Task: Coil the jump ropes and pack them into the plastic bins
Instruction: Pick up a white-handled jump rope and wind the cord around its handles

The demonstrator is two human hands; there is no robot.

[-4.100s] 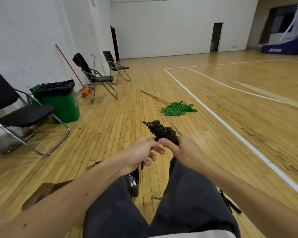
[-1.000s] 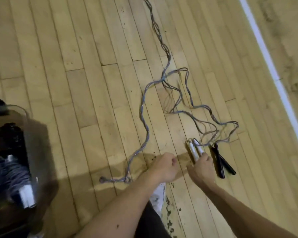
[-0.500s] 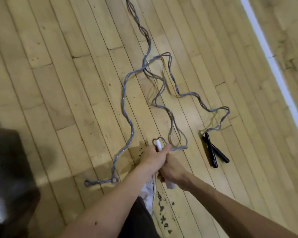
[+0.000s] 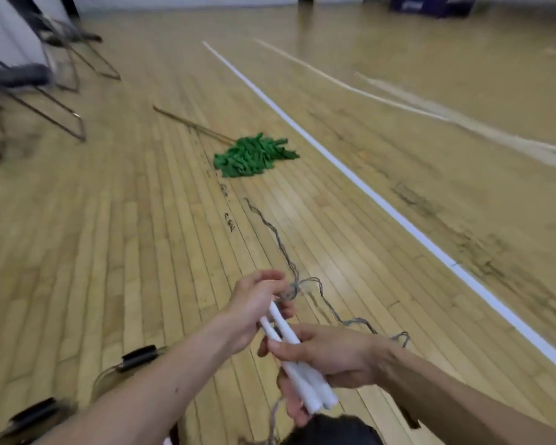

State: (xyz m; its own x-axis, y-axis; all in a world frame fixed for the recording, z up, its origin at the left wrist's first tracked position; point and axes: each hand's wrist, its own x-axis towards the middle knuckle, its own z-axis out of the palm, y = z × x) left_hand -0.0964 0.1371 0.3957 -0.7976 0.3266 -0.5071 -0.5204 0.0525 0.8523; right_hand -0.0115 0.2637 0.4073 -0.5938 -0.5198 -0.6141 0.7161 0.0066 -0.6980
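Our right hand grips the two white handles together; our left hand pinches the grey rope at their tips, above the floor.

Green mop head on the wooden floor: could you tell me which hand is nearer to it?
Left. The left hand lies forward, toward the green mop head; the right hand sits farther back and rightward.

Near, the handles are held; the rope is trailed far.
The mop is laid beyond the rope; chairs are set far left, a bin near left on the floor.
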